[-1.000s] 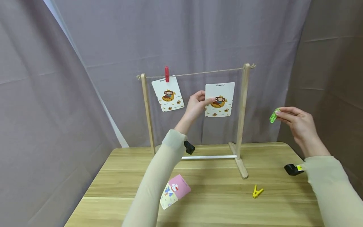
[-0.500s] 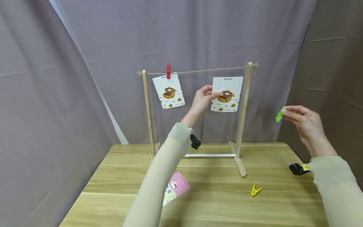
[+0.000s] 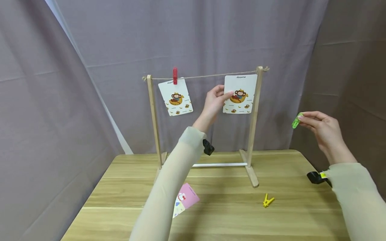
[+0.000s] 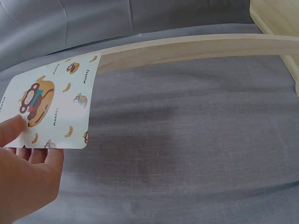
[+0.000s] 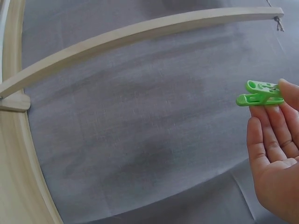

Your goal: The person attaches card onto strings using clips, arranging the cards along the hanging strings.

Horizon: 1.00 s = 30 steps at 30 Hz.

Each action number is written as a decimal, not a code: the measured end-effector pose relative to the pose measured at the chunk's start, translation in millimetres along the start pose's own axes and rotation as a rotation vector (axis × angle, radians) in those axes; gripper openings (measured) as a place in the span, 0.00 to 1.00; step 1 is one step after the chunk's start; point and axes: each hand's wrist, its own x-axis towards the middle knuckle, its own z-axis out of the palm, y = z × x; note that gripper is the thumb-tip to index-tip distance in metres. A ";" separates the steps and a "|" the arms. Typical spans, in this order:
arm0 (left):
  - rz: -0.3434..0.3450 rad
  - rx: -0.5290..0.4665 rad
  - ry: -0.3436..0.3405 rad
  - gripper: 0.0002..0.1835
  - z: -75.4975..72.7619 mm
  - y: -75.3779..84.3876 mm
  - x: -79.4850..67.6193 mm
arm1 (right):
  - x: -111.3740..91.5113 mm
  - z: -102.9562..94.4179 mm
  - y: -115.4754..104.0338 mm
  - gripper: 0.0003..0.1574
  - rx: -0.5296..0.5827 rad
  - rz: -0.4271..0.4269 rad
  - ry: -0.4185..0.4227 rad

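Note:
My left hand (image 3: 213, 104) pinches a white monkey card (image 3: 240, 94) by its left edge, thumb in front and fingers behind. The card's top edge lies just under the string (image 3: 208, 76), close to the right post (image 3: 254, 117). In the left wrist view, the card (image 4: 70, 100) shows monkeys and bananas. My right hand (image 3: 327, 132) holds a green clothespin (image 3: 297, 121) between thumb and fingers, out to the right of the stand. In the right wrist view, the green clothespin (image 5: 261, 93) sits at the fingertips. A second monkey card (image 3: 176, 97) hangs tilted from the string under a red clothespin (image 3: 175, 76).
On the wooden table (image 3: 217, 214) lie a yellow clothespin (image 3: 267, 200) and a pink and yellow card (image 3: 187, 197), partly behind my left sleeve. A white bar (image 3: 220, 164) joins the stand's feet. Grey curtain (image 3: 208, 36) surrounds the table.
My left hand has lifted the monkey card up and to the right, closer to the string and right post. My right hand has moved slightly right, still holding the green clothespin.

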 end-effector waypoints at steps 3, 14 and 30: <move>-0.001 -0.002 0.018 0.11 -4.0 3.3 1.7 | 5.3 1.4 -5.5 0.10 -0.001 0.014 0.014; -0.035 -0.038 0.032 0.10 -10.5 8.5 3.1 | 40.7 33.4 -47.7 0.10 0.078 -0.027 0.058; -0.013 -0.039 0.027 0.10 -7.1 13.8 0.5 | 90.4 75.8 -114.2 0.11 0.163 -0.075 0.126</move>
